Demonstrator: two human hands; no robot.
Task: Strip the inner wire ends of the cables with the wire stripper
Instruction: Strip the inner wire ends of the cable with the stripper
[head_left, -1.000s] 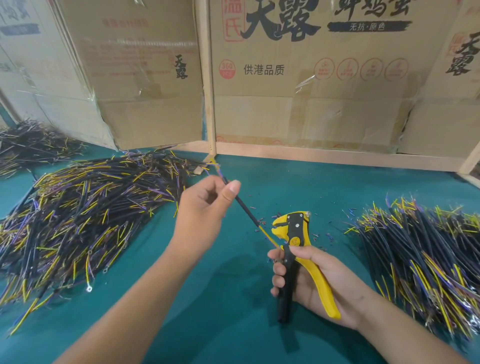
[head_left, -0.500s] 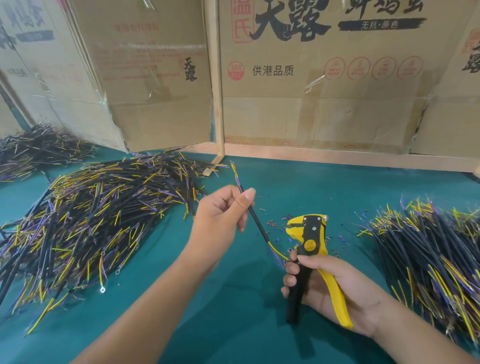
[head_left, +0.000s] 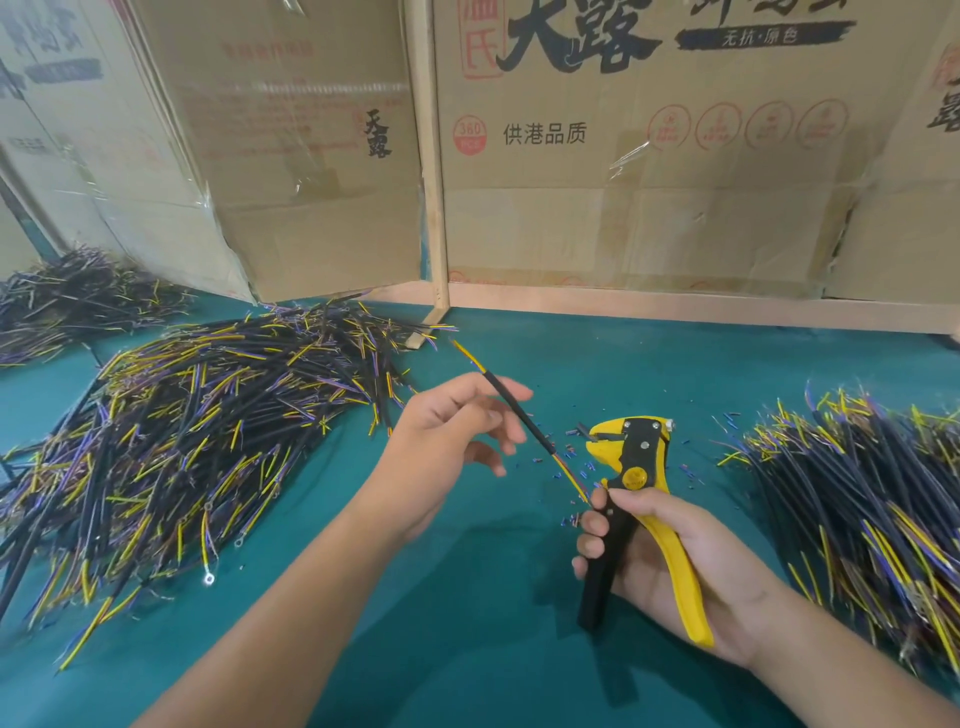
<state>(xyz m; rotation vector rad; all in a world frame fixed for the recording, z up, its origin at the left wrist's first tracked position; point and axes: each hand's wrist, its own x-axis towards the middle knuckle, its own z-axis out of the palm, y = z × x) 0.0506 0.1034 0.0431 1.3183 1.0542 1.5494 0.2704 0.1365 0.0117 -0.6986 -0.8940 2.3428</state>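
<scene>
The green-covered desk (head_left: 467, 649) carries a big heap of black-sheathed cables with yellow and purple inner wires (head_left: 182, 441) on the left and a second, similar heap (head_left: 857, 493) on the right, with brown cardboard cartons (head_left: 649, 182) standing behind.

Between the heaps, the right hand (head_left: 670, 566) grips the yellow-and-black wire stripper (head_left: 631, 499) by its handles, head pointing up, fingers curled round it. The left hand (head_left: 447, 447) holds one short black cable (head_left: 514, 415) across its fingertips; the fingers look half spread, more a light pinch than a firm grip. The cable slants from upper left down to the right, its lower wires reaching the right hand's thumb, just beside the stripper's head.

Such a cable looks light and fairly stiff along the sheath, while the thin inner wires will likely bend easily, so the sheath near the end being worked is the place to hold.

Compared with half a second ago, the left fingers have loosened and spread, and the lower wire end has dropped from beside the stripper's head towards the thumb.
</scene>
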